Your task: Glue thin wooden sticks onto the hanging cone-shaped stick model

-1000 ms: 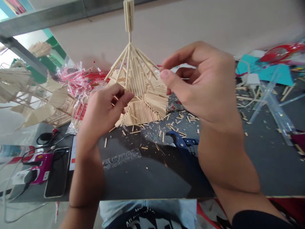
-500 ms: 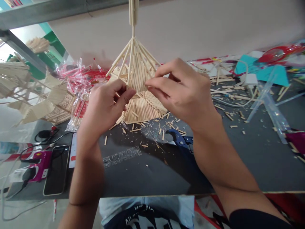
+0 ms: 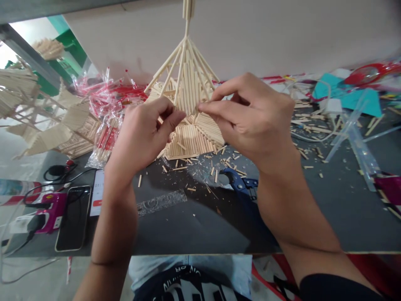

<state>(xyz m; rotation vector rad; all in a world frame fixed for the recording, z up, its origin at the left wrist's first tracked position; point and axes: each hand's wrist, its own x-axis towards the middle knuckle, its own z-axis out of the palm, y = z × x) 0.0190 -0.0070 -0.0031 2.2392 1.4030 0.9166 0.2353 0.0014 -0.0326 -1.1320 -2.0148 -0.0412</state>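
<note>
A model built of thin wooden sticks stands in front of me, with a peaked frame of slanting sticks and a flat stick panel inside it. At the panel's lower left edge, my left hand is closed in a pinch, thumb against fingers. Opposite it, my right hand pinches the lower right edge, where a short stick end shows by the fingertips. Below both hands lies the wider stick base of the model. My fingers partly cover the spots they touch.
Stick offcuts litter the dark table. A blue cutter lies by my right forearm, and a clear ruler in front. To the left are a phone, a purple power strip, red-and-clear packets and another stick model.
The peaked frame and both hands now appear a little farther right and higher in view. Both pinches stay at the panel's lower edges.
</note>
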